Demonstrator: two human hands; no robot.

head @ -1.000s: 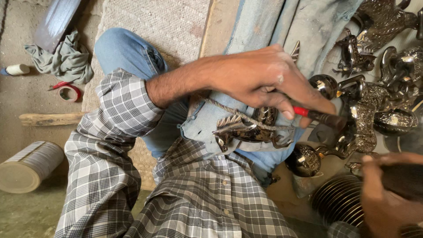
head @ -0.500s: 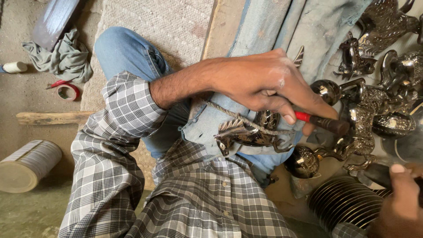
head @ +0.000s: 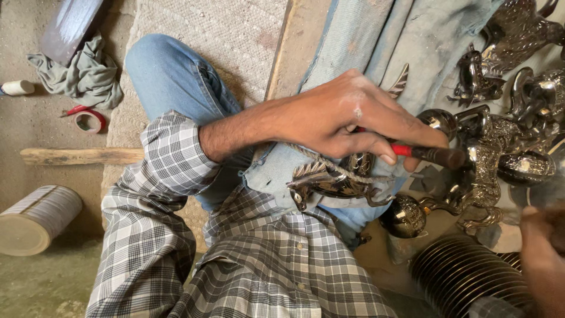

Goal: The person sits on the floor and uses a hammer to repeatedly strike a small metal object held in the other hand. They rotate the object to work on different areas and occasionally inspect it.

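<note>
The left hand [head: 347, 121] is pinching a red-handled tool [head: 426, 154] in curled fingers, just above a shiny metal horse figure [head: 335, 182] lying on the person's lap. The right hand [head: 544, 259], bottom right and blurred, has a grip I cannot tell. More metal figures [head: 500, 135] crowd beside it.

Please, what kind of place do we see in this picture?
Probably a small metal-craft workshop, with the person working seated on the floor. One hand grips a red-and-black-handled tool over a shiny silver metal horse figurine on the lap; more silvery metal figurines lie piled beside, and a red tape roll is on the dusty floor.
</note>
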